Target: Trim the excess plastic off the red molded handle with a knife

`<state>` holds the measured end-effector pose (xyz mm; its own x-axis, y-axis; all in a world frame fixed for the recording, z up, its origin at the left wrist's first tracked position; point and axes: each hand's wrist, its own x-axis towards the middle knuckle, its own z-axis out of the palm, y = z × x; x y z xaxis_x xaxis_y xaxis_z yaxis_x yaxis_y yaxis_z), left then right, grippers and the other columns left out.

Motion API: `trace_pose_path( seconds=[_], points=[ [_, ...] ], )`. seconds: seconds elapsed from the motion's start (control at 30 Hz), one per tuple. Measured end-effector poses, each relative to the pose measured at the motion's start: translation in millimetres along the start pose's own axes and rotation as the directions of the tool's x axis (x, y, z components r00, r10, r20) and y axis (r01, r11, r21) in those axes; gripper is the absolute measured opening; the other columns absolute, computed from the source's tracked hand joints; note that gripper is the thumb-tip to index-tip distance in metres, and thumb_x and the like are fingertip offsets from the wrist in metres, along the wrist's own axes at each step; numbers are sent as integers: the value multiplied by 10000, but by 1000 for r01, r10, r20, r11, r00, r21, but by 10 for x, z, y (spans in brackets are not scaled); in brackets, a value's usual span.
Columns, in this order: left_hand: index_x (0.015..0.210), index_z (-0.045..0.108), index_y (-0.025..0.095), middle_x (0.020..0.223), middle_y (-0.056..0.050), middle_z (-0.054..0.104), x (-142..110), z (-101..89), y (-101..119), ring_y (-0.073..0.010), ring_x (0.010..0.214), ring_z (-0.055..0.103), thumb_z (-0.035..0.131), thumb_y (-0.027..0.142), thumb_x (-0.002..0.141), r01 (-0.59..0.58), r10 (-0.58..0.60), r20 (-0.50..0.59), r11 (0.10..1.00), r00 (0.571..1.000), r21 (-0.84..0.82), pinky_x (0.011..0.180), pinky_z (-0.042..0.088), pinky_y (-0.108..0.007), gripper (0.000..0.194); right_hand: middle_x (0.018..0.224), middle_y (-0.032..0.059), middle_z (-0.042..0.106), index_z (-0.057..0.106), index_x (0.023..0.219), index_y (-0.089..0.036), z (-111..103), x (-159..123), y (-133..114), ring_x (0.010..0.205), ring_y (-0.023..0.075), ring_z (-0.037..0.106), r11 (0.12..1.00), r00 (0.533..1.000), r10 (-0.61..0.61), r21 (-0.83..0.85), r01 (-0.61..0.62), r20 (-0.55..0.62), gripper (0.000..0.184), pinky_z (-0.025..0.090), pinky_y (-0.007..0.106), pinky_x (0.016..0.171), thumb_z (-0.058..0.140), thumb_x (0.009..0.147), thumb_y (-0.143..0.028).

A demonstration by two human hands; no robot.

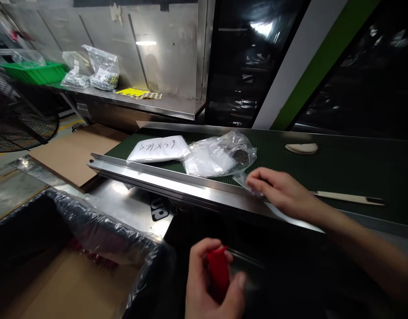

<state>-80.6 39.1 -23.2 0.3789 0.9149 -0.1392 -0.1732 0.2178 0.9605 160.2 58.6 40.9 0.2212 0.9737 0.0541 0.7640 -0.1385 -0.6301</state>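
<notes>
The person's left hand (213, 283) is gripping a small red piece (218, 271) low in front of the body, below the steel rail (177, 186) of the conveyor. The thumb and fingers are curling round it, so only its top and 1 side are showing; I cannot tell what exactly it is. It is looking like hard, smooth plastic, light enough for a 2-finger pinch and probably a bit slippery, so holding it across its narrow sides seems the sensible grip.

The right hand (283, 192) is reaching out over the rail onto the green belt (340, 168), and its fingertips (253, 179) are pressing down on the loose corner of a clear plastic bag (220, 155). The fingers are bending and pinching at the film, though whether they are actually holding it or only touching it I cannot tell. The bag is lying crumpled on the belt with something dark inside; it is looking soft, floppy and slick, likely to slide or bunch, so the free edge near the fingertips is the natural place to take it.

Just left of the bag a white packet with handwriting (157, 148) is lying flat. A thin wooden stick (346, 198) is resting on the belt beyond the right wrist. A lined cardboard box (74, 266) is sitting open at the lower left.
</notes>
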Motion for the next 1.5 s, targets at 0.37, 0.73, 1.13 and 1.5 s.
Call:
trace_pose_path(
  seconds=[0.37,0.73,1.13,1.5],
  points=[
    [1105,459,247,874,8,596,59,75,-263,-113,725,557,632,272,868,182,-228,163,950,960,252,649,473,-221,295,786,-39,537,555,906,-239,843,-1358,-11,714,85,518,831,927,358,490,-264,-108,266,436,180,638,435,1025,-445],
    [1317,403,303,981,1,620,35,29,-468,-158,819,591,614,141,767,-156,-67,343,798,937,583,780,458,-307,611,909,-50,633,629,974,-268,671,-1484,-115,808,76,599,904,987,70,428,-1,-145,99,463,183,718,537,985,-232],
    [856,650,152,735,-6,596,309,83,-478,-128,667,535,655,369,843,147,-256,199,885,946,442,617,412,-236,217,1081,37,633,608,1202,-192,769,-2062,65,957,149,615,981,877,-193,-110,161,-441,398,499,283,900,638,848,-14],
    [874,679,179,862,-31,637,178,35,-537,-156,810,579,634,290,900,-43,-109,318,899,942,435,737,445,-255,123,1185,134,638,592,1194,-66,810,-2067,223,1064,296,571,885,922,-378,-328,330,-90,318,464,457,857,421,932,-11]
  ],
)
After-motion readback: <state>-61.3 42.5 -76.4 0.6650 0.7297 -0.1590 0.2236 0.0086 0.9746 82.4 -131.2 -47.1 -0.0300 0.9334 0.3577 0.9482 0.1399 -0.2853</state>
